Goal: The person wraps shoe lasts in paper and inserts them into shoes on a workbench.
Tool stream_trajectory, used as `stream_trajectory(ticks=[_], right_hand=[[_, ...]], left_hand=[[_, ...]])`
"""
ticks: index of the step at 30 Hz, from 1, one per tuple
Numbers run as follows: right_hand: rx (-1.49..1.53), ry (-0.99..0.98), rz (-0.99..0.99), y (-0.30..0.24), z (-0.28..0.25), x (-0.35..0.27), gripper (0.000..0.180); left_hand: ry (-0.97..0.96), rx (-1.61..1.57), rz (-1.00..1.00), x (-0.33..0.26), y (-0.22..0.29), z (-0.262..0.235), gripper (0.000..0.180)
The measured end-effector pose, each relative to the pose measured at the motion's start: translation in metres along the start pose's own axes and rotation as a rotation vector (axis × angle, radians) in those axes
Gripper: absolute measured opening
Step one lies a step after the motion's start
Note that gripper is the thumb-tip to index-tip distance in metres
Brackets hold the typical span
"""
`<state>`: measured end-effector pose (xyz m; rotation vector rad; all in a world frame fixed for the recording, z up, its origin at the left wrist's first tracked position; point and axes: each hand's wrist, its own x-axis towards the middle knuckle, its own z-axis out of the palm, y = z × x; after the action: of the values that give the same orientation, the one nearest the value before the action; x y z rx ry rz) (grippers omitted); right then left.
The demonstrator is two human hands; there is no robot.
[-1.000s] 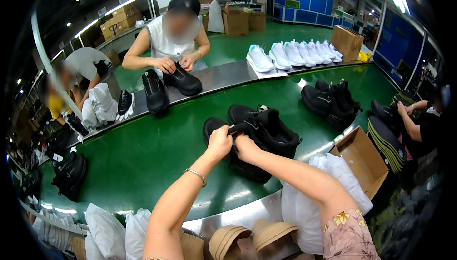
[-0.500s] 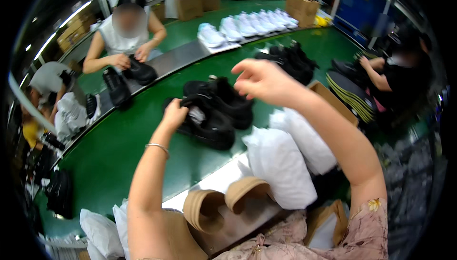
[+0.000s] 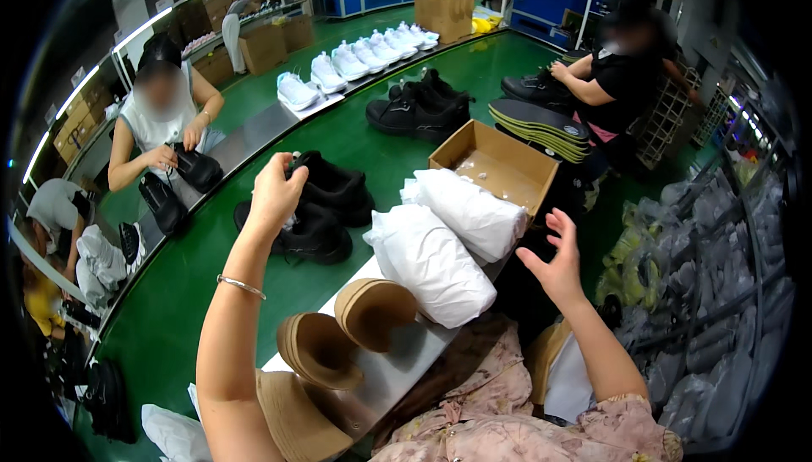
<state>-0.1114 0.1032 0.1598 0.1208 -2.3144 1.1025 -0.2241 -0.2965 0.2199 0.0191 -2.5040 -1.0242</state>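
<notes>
My left hand point(image 3: 277, 191) is over the left end of a pair of black shoes point(image 3: 313, 238) on the green work surface. Its thumb and forefinger are apart; the other fingers are mostly hidden, and I cannot tell whether it touches a shoe. With fingers spread and nothing held, my right hand point(image 3: 554, 259) hovers beside two white paper-wrapped bundles point(image 3: 433, 263). Behind these bundles lies an uncovered brown cardboard box point(image 3: 507, 162). Curled brown cardboard pieces point(image 3: 372, 314) stand on the metal ledge nearest me.
More black shoes point(image 3: 414, 111) stand farther back, near stacked dark insoles with yellow-green edges point(image 3: 537, 128). White sneakers point(image 3: 348, 62) line the far strip. One co-worker point(image 3: 161, 111) handles black shoes across from me; another point(image 3: 622, 77) works at right. Plastic-wrapped items point(image 3: 694, 293) fill a rack.
The view has turned right. My right hand has drawn back from above the black shoes to beside the wrapped bundles. My left hand has shifted off the shoe edge it was gripping.
</notes>
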Motion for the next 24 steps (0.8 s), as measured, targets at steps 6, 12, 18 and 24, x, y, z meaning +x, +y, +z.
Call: stream_trajectory(ticks=[6,12,18,24], right_hand=[[0.188,-0.210,0.059,0.044,0.041,0.018,0.098],[0.075,-0.148,0.072,0.047,0.043,0.020,0.074],[0.018,0.054,-0.103,0.004,0.026,0.041,0.068],[0.213,0.092,-0.480,-0.104,0.062,0.072,0.068]], left_hand=[[-0.042,-0.010,-0.003,-0.003,0.016,0.007,0.042],[-0.006,-0.044,0.057,-0.009,0.034,0.009,0.039],[-0.196,-0.495,-0.101,-0.011,0.081,0.016,0.056],[-0.341,-1.239,-0.378,0.009,0.107,0.034,0.088]])
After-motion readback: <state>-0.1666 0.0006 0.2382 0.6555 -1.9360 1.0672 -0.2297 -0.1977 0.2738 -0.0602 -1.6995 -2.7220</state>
